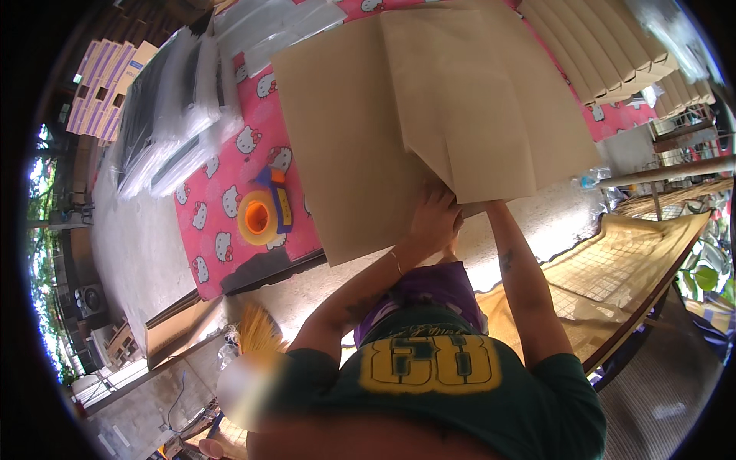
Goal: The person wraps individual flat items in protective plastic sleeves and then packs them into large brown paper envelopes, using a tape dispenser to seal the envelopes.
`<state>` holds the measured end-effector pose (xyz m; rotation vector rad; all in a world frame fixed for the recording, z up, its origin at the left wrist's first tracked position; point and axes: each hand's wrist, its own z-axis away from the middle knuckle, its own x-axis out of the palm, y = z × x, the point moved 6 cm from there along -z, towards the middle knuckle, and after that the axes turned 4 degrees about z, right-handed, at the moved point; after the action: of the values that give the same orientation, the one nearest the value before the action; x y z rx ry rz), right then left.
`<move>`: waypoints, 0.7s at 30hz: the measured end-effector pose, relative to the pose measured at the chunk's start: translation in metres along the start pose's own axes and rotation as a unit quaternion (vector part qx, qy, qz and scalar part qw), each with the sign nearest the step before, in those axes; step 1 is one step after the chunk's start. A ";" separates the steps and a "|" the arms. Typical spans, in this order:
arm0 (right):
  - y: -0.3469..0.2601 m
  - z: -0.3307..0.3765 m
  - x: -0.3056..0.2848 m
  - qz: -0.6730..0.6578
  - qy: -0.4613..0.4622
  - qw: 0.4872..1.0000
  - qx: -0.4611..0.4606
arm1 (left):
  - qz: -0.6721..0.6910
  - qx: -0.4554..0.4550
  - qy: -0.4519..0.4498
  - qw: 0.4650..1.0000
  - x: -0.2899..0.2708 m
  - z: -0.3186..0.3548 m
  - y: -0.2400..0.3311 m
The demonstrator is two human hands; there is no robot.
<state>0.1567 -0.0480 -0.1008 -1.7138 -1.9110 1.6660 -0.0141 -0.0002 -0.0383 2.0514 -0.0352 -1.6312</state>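
A large brown kraft paper sheet [345,153] lies over the near part of the table, with a creased, folded-over flap [468,107] on its right half. My left hand [435,218] is at the sheet's near edge, its fingers bent around the paper beside the lifted corner of the flap. My right forearm [521,276] reaches up to the flap's near edge; the paper covers that hand, so its fingers are hidden. Left of the sheet, an orange roll of tape in a blue-and-yellow dispenser [264,211] rests on the pink cloth.
A pink patterned tablecloth [218,222] covers the table. Clear plastic bags [172,115] are piled at the left, beyond them stacked cartons [107,88]. Folded brown cardboard pieces [594,46] lie at the far right. A straw broom [259,328] stands near my left side.
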 end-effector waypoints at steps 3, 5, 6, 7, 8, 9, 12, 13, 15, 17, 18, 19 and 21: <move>0.005 0.000 -0.007 0.003 0.003 1.000 0.003 | 0.025 0.002 0.030 0.999 -0.047 -0.009 -0.030; 0.006 0.000 -0.007 0.008 0.006 1.000 0.003 | 0.000 -0.005 0.082 0.997 -0.060 -0.011 -0.048; -0.001 -0.003 -0.001 0.000 0.003 1.000 -0.003 | -0.026 -0.009 0.110 0.994 -0.054 -0.005 -0.054; -0.009 -0.006 0.004 -0.006 -0.006 1.000 -0.008 | -0.052 -0.012 0.136 0.989 -0.048 0.003 -0.059; -0.005 -0.005 0.001 -0.002 -0.002 1.000 -0.007 | -0.050 -0.036 0.029 0.998 -0.033 -0.006 -0.045; 0.000 -0.003 -0.004 0.005 0.000 1.000 -0.002 | -0.046 -0.058 -0.082 0.994 -0.017 -0.011 -0.015; -0.003 -0.005 -0.006 0.004 0.000 1.000 -0.006 | 0.022 0.023 -0.076 0.997 0.004 0.004 0.033; -0.006 -0.006 -0.005 0.003 -0.001 1.000 -0.008 | 0.055 0.075 -0.019 0.995 0.006 0.010 0.039; -0.006 -0.005 -0.007 0.001 -0.003 1.000 -0.011 | 0.013 0.053 0.024 0.998 -0.002 0.006 0.018; -0.008 -0.006 -0.008 -0.003 -0.004 1.000 -0.016 | -0.033 0.027 0.067 0.997 -0.022 0.001 -0.019; -0.009 -0.006 -0.008 -0.003 -0.005 1.000 -0.018 | -0.056 0.013 0.089 0.994 -0.031 -0.001 -0.032; -0.009 -0.007 -0.007 -0.007 -0.007 1.000 -0.022 | -0.079 -0.001 0.112 0.991 -0.037 -0.001 -0.036; -0.007 -0.009 -0.007 -0.008 -0.008 1.000 -0.027 | -0.105 -0.009 -0.007 0.994 -0.013 0.000 0.000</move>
<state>0.1605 -0.0456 -0.0879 -1.7033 -1.9897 1.6427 -0.0180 0.0043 -0.0264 2.0876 0.1964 -1.7621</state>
